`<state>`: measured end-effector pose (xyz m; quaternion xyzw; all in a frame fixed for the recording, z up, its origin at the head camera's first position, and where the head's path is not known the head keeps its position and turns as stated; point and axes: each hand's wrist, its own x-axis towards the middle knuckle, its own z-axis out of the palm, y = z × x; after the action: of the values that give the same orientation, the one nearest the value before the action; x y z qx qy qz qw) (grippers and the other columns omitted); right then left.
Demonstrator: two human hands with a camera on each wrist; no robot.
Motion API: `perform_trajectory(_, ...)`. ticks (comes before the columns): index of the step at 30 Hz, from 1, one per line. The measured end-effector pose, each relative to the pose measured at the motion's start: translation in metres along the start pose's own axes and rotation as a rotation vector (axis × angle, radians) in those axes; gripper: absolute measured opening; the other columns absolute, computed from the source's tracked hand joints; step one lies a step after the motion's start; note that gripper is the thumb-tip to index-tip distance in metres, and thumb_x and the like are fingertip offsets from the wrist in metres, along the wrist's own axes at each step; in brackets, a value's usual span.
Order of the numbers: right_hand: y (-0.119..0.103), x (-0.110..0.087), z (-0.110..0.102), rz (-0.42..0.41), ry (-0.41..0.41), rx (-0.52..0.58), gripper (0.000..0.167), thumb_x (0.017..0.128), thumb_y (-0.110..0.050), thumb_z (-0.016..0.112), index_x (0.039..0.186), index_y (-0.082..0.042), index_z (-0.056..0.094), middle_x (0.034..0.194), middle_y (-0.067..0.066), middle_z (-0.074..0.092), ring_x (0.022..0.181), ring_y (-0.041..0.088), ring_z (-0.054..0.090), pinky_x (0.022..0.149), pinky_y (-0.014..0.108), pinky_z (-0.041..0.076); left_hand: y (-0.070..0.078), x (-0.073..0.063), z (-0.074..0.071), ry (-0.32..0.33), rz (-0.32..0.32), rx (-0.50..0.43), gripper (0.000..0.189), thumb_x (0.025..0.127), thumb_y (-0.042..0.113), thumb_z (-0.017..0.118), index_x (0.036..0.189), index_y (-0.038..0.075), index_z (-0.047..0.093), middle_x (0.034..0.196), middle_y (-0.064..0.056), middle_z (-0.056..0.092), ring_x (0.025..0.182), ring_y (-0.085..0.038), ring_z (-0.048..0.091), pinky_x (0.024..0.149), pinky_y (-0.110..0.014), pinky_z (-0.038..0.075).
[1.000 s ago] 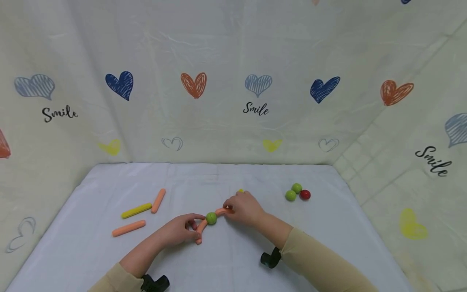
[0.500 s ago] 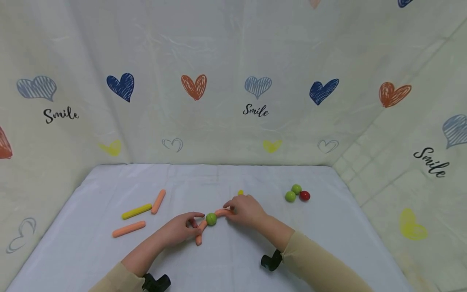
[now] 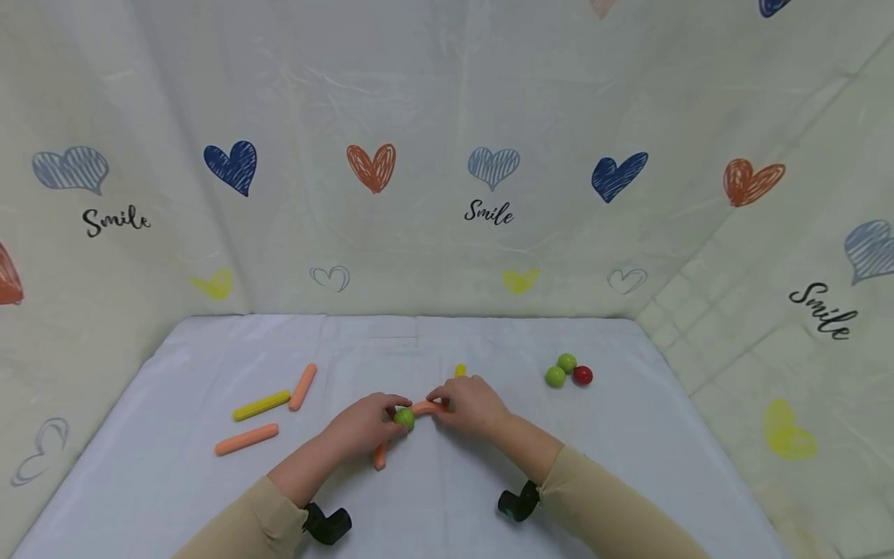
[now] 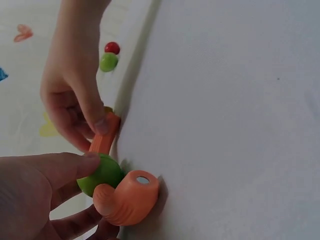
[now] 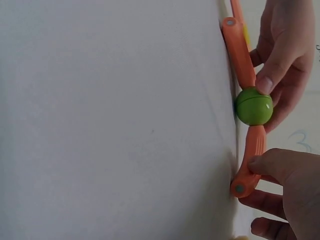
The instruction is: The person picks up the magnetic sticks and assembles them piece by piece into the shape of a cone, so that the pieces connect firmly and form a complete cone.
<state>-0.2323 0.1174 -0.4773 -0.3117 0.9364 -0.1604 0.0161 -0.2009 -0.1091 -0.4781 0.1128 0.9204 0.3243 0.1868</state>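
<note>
A green ball [image 3: 405,420] joins two curved orange magnetic rods on the white cloth. My left hand [image 3: 363,425] pinches the ball, its thumb lying on the near side in both wrist views. The nearer orange rod [image 3: 380,456] runs down from the ball, partly behind that hand; its magnet end faces the left wrist view. Thumb and fingers of my right hand [image 3: 471,405] grip the other orange rod [image 5: 254,155] on the ball's right side. Just beyond the right hand, a yellow piece [image 3: 460,370] pokes out, mostly hidden.
Left on the table lie a yellow rod [image 3: 261,405] and two orange rods, one upright-pointing [image 3: 303,387], one nearer [image 3: 247,439]. At right, two green balls [image 3: 555,376] touch a red ball [image 3: 583,376]. A printed curtain hangs behind the table.
My left hand has slid right and slightly up, from the nearer orange rod onto the green ball. The right hand keeps its hold on the other rod, nearly still.
</note>
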Motion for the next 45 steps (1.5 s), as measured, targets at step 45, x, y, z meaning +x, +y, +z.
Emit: perform_trajectory(45, -0.024, 0.023, 0.009, -0.116, -0.108, -0.023, 0.023, 0.094, -0.028, 0.07, 0.116, -0.024, 0.075, 0.099, -0.011, 0.069, 0.09, 0.006, 0.061, 0.079, 0.023, 0.049, 0.008, -0.036, 0.019, 0.125, -0.153, -0.048, 0.061, 0.085, 0.035, 0.078, 0.135, 0.011, 0.054, 0.098, -0.001, 0.057, 0.082, -0.016, 0.054, 0.07, -0.038, 0.046)
